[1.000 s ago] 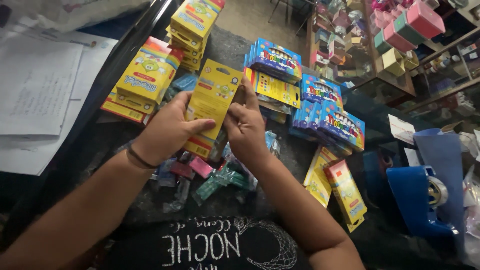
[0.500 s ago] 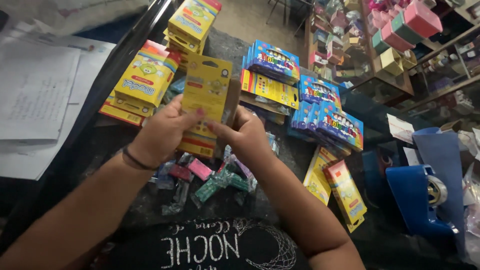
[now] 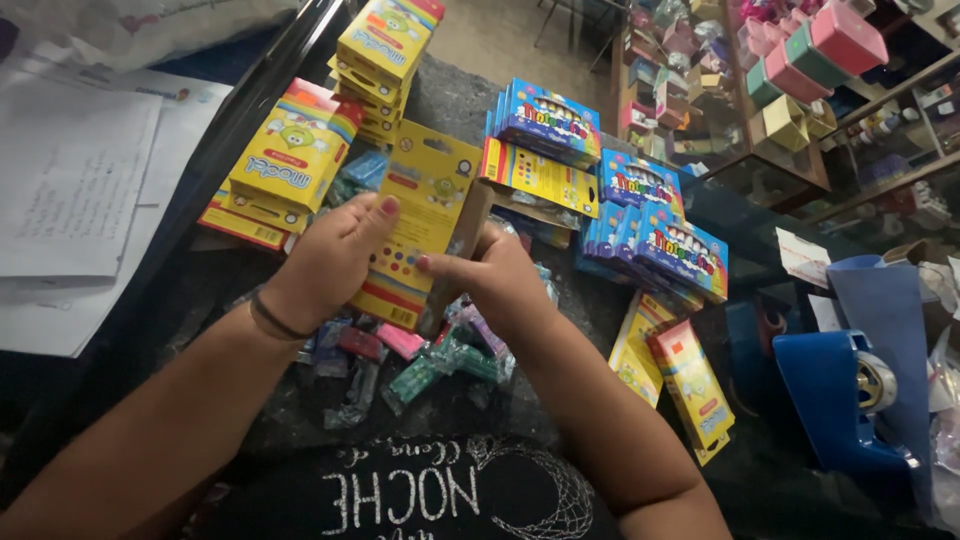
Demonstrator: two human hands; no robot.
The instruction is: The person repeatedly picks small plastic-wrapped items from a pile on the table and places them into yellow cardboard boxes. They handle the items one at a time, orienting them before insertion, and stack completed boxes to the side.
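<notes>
Got my left hand [image 3: 335,255] wrapped round the left edge of a flat yellow cardboard box [image 3: 425,225], thumb on its face, while my right hand [image 3: 490,275] pinches the right edge where the brown side flap sits. The box is held up off the dark counter, just above a heap of small wrapped coloured sticks [image 3: 420,365]. Best bet, I reckon: steady it with the left, don't squash the card, and let only the right fingers work that flap.
</notes>
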